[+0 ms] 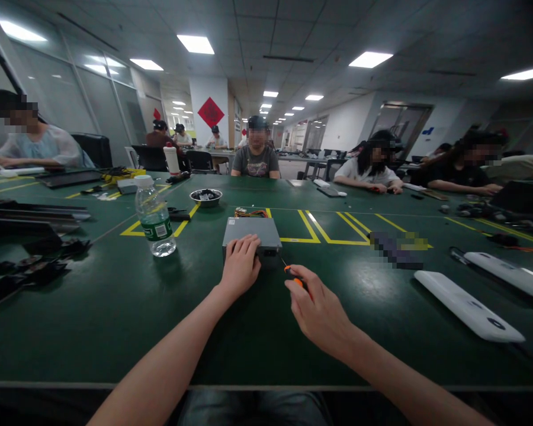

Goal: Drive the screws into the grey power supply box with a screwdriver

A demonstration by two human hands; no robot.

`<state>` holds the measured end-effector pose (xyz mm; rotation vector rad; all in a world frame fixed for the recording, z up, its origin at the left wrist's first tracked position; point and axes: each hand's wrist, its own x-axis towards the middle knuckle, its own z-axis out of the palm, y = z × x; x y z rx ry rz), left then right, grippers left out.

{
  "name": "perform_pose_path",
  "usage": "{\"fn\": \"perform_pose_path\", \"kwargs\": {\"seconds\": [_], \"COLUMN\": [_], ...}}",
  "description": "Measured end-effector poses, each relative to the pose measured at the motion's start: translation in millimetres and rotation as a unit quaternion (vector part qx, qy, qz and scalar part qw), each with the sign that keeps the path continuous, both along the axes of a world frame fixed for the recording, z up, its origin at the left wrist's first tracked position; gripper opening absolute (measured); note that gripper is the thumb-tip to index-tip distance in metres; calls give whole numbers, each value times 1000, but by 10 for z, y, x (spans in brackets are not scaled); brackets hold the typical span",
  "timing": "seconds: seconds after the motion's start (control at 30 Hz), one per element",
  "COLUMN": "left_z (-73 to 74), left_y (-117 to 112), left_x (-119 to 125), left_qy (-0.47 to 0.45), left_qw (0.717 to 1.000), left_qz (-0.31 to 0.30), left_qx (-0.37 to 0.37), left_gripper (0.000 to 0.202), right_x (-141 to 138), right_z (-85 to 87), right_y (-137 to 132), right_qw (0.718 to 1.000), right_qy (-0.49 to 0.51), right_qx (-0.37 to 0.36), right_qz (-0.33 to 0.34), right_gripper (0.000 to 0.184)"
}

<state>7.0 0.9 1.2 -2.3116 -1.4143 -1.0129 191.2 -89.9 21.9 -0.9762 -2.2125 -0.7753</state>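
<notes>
A grey metal box [254,231], with coloured wires [250,213] at its far end, lies on the green table [115,307] in front of me. My left hand [240,264] rests on the box's near left corner, fingers curled over its edge. My right hand [318,309] is closed on a small screwdriver with an orange handle [295,280]. The screwdriver's thin shaft points at the box's near right corner.
A clear water bottle [154,218] stands left of the box, a metal bowl [205,196] behind it. Black parts [35,260] lie at left, white oblong devices [468,306] at right. Yellow tape lines [320,231] mark the table. Several people sit around the far edge.
</notes>
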Motion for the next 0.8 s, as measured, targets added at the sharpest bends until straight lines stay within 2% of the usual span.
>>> {"fn": "perform_pose_path", "kwargs": {"seconds": [0.07, 0.17, 0.33, 0.43, 0.53, 0.6, 0.63, 0.73, 0.8], "left_z": [9, 17, 23, 29, 40, 46, 48, 50, 51], "left_y": [-5, -6, 8, 13, 10, 12, 16, 37, 50], "left_x": [2, 0, -12, -14, -14, -17, -20, -30, -32], "left_qy": [4, 13, 35, 44, 54, 66, 68, 73, 73], "left_qw": [1000, 1000, 999, 998, 998, 997, 996, 995, 995], "left_qz": [1, 4, 1, 3, 4, 1, 4, 4, 4], "left_qx": [-7, -16, -30, -34, -39, -48, -52, -62, -70], "left_gripper": [39, 40, 42, 43, 46, 47, 48, 50, 50], "right_x": [55, 125, 199, 258, 320, 344, 349, 339, 324], "right_z": [-20, 11, 35, -42, -136, -163, -158, -67, 23], "right_y": [79, 222, 354, 359, 354, 352, 352, 350, 351], "right_qw": [998, 991, 984, 977, 978, 975, 972, 968, 965], "right_qy": [-31, -60, -30, 10, -11, -6, -3, 112, 131], "right_qx": [23, 59, 83, 60, -16, -30, -35, -95, -106], "right_qz": [55, 104, 155, 203, 207, 222, 233, 201, 201], "right_gripper": [29, 28, 11, 11, 20, 20, 22, 25, 25]}}
